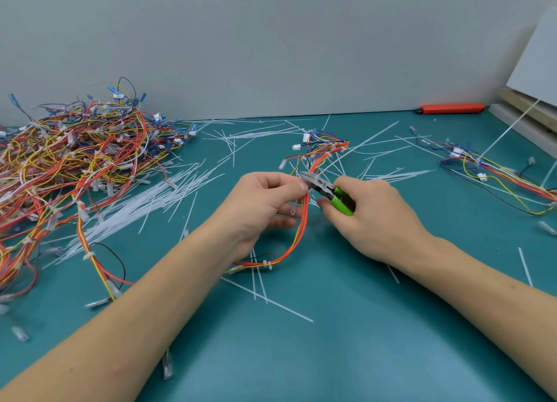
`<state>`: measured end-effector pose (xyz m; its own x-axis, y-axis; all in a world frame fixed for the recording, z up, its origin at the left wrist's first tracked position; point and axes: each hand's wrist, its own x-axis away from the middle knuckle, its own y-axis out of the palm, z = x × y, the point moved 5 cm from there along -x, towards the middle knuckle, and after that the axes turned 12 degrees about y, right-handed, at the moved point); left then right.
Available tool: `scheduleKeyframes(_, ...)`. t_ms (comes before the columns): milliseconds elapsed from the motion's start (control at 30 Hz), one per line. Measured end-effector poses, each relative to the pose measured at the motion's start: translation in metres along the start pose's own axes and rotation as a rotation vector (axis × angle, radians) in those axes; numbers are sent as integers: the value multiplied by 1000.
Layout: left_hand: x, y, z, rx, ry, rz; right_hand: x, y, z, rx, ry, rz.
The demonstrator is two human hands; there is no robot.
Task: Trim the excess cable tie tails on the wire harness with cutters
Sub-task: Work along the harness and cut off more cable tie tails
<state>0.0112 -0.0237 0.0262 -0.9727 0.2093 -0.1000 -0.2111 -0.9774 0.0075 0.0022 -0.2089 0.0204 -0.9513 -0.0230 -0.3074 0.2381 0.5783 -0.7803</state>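
A wire harness (297, 244) of red, orange and yellow wires loops across the middle of the teal mat. My left hand (262, 202) pinches it between thumb and forefinger near its upper part. My right hand (373, 217) grips green-handled cutters (327, 190). Their metal jaws point left and touch the harness just beside my left thumb tip. A white cable tie (266, 264) with a short stub sits on the harness's lower bend. The harness's far end, with white connectors (306, 137), lies behind the hands.
A large heap of tied harnesses (69, 166) fills the left side. Cut white tie tails (144, 202) are strewn over the teal mat (331, 341). Another harness (494, 175) lies at the right. An orange utility knife (450, 108) rests by the back wall, with boards (530, 112) at the far right.
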Motion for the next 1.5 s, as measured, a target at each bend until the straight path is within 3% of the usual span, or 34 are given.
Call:
scheduleKeyframes(233, 1, 2, 0, -5, -7, 1, 2, -1, 1, 48, 51, 5)
scheduleKeyframes(667, 1, 3, 2, 38, -17, -36, 2, -3, -6, -6, -87, 9)
scheduleKeyframes(1000, 2, 4, 3, 55, -9, -48, 2, -2, 1, 11, 12, 25)
scheduleKeyframes(1200, 2, 4, 3, 29, -7, -44, 0, -3, -5, -20, -83, 11)
scheduleKeyframes(1500, 1, 3, 2, 64, -23, -61, 0, -2, -2, -47, -82, 3)
